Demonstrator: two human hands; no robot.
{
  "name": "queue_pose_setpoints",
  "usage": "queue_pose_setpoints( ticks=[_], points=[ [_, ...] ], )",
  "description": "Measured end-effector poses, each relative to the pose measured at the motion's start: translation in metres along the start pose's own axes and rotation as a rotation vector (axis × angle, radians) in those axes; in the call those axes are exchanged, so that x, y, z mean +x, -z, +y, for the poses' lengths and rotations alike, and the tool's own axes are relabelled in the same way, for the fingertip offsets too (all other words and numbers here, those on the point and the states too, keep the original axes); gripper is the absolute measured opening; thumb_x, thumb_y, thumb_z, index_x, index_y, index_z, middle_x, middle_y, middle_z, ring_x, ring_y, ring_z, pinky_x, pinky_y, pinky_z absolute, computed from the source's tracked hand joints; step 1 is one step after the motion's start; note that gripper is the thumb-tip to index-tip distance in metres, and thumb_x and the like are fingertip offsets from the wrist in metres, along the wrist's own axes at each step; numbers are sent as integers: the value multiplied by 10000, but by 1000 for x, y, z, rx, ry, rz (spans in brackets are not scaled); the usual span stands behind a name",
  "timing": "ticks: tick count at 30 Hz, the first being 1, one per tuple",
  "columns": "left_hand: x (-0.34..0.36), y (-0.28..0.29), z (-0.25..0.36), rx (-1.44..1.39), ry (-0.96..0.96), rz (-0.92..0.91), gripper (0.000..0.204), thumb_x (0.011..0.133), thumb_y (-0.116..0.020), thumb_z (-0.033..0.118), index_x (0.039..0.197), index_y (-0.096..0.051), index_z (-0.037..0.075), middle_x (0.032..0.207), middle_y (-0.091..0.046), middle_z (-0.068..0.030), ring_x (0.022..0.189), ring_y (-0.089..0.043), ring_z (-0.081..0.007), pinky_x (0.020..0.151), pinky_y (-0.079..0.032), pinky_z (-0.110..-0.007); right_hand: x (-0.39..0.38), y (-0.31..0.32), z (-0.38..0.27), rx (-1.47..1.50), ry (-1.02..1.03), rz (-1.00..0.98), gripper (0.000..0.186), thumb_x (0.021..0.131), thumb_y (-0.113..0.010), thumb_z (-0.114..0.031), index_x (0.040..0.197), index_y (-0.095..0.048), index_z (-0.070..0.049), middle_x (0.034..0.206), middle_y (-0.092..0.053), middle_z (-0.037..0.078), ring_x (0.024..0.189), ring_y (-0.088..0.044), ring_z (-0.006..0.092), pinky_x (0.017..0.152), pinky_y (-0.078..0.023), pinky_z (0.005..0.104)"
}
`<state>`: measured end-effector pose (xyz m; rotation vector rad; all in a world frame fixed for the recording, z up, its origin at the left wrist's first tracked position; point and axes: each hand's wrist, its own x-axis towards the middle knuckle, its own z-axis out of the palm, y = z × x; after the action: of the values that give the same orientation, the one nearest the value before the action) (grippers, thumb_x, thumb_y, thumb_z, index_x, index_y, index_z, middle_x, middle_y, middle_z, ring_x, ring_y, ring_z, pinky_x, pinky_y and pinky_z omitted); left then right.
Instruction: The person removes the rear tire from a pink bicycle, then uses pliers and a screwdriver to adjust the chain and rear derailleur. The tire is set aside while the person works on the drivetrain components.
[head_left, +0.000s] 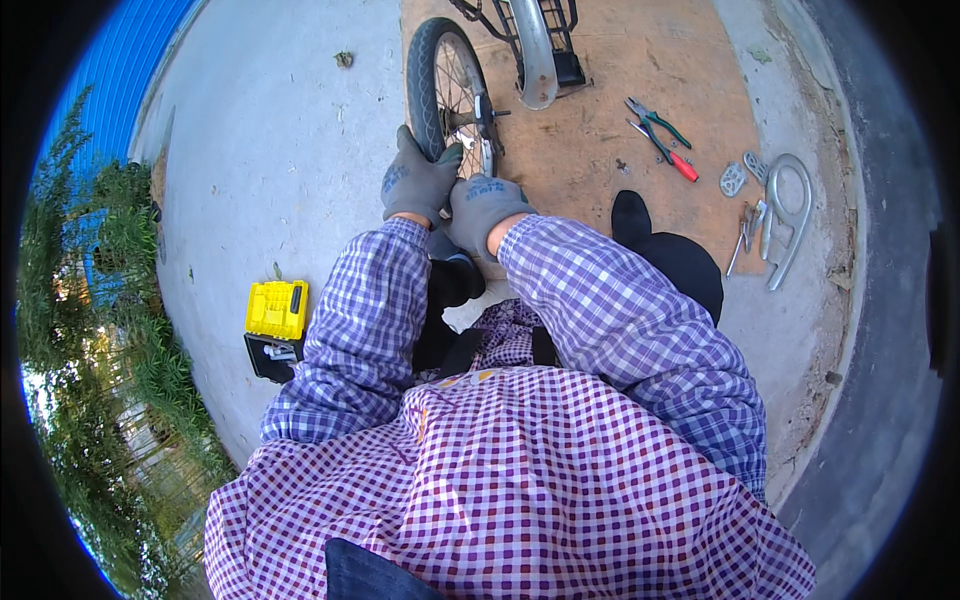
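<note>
A bicycle wheel [426, 95] with a black tyre and wire spokes stands in front of me, its near end between my hands. My left hand [418, 178], in a grey work glove, is closed round the left side of the tyre, with the thumb over the top. Close beside it, my gloved right hand [484, 206] is curled at the near right edge of the wheel; its fingertips are hidden. A black and silver bracket with an axle end [486, 115] shows at the wheel's hub. A silver mudguard [537, 60] is just beyond, to the right.
Green-handled pliers [655, 132] and a red-handled screwdriver [682, 166] lie on the brown board [590, 150]. Pedals [733, 180], small tools [746, 228] and a curved silver guard [793, 225] lie farther right. A yellow and black toolbox [277, 310] stands open at left.
</note>
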<state>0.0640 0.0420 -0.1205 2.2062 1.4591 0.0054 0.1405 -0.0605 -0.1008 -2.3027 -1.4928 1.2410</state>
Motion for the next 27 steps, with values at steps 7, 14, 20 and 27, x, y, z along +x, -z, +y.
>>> queue_pose_setpoints(
  ticks=[7, 14, 20, 27],
  points=[
    [2, 18, -3, 117, -117, -21, 940, 861, -748, 460, 1582, -334, 21, 1122, -735, -262, 1025, -724, -417, 880, -560, -487, -18, 1, -6, -54, 140, -82, 346, 918, -658, -269, 1155, -768, -43, 1175, -746, 192, 1076, -731, 338, 904, -582, 469],
    [3, 36, -10, 39, -223, 56, 843, 853, -769, 504, 1487, -488, 25, 1172, -724, -258, 1056, -717, -413, 889, -561, -482, -31, -1, -8, -51, 143, -92, 372, 941, -626, -329, 1162, -768, -64, 1148, -753, 182, 1062, -726, 353, 910, -571, 486],
    [2, 44, 7, -28, -180, 121, 841, 844, -796, 488, 1458, -498, -4, 1164, -719, -271, 1070, -714, -410, 897, -563, -466, -32, -3, -12, 55, 89, 17, 408, 956, -611, -386, 1187, -751, -80, 1208, -734, 179, 1127, -703, 349, 956, -553, 474],
    [-29, 35, 5, 50, -109, 122, 878, 848, -785, 417, 1504, -388, -10, 1129, -713, -288, 1042, -704, -452, 880, -555, -508, -22, 2, -10, 17, 103, -17, 461, 914, -637, -418, 1203, -734, -73, 1183, -723, 215, 1131, -693, 372, 984, -538, 475]
  ],
)
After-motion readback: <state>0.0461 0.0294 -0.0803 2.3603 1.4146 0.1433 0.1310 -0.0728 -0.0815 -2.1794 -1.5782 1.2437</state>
